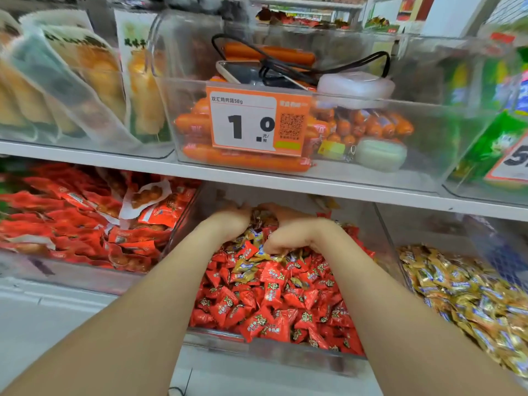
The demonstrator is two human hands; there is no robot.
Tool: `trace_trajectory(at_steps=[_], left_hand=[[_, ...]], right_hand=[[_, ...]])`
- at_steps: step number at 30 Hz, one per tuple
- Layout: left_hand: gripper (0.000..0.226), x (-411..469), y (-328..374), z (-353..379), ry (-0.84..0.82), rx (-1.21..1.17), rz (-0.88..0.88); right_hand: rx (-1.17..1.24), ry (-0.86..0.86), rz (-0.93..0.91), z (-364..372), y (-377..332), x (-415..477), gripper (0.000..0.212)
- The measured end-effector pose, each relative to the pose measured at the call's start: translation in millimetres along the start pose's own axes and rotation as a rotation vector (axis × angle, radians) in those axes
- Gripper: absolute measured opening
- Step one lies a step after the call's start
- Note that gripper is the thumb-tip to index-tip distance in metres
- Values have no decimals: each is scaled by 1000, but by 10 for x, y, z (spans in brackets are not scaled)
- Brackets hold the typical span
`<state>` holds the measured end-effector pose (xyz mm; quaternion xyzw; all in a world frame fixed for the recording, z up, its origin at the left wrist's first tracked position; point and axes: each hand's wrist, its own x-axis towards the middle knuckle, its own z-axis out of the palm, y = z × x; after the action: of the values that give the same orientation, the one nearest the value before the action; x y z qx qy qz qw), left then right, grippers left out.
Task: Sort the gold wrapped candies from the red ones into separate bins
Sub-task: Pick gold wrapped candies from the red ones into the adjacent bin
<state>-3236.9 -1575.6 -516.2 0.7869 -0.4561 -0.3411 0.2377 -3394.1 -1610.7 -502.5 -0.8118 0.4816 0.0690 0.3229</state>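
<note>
Head view, left hand (232,221), right hand (288,235), fingers (272,248) curled into jumbled candies (274,298), grip unclear

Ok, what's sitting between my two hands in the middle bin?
Head view: a small heap of gold wrapped candies, plus some red candies, lies between the left hand and right hand.

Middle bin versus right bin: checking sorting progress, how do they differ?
The middle bin holds mostly red candies with gold candies mixed in; the right bin holds only gold ones. The left hand and right hand reach into the middle bin, neither into the right bin. Both are clear plastic.
</note>
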Motion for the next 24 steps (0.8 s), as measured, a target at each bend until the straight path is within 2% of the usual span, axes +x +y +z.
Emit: trace_trajectory(at_steps=[2, 3, 4, 5, 6, 9, 15, 18, 21, 24], left_hand=[[66, -84, 11, 22, -42, 20, 8], [68, -93, 15, 28, -65, 15, 15], [69, -134, 36, 18, -78, -8, 21], [69, -107, 26, 28, -79, -40, 21], [67, -118, 16, 30, -72, -74, 37], [55, -96, -12, 34, -39, -151, 125], [44, -369, 53, -22, 47, -210, 364], [44, -634, 48, -86, 26, -46, 489], [44, -821, -126, -163, -154, 248, 525], [65, -968, -331, -292, -320, 463, 539]], right_hand=[[-19, -48, 19, -9, -42, -39, 85], [-5, -48, 82, -3, -64, -21, 77], [73, -47, 76, 45, -49, -67, 45], [143, -17, 65, 39, -47, -25, 96], [189, 27, 44, 67, -33, -44, 84], [299, 127, -50, 143, -46, -98, 94], [283, 284, -214, 107, -96, -490, 97], [270, 309, -309, 123, -26, -671, 99], [200, 221, -283, 221, 46, -880, 108], [113, 114, -283, 364, 91, -1004, 122]])
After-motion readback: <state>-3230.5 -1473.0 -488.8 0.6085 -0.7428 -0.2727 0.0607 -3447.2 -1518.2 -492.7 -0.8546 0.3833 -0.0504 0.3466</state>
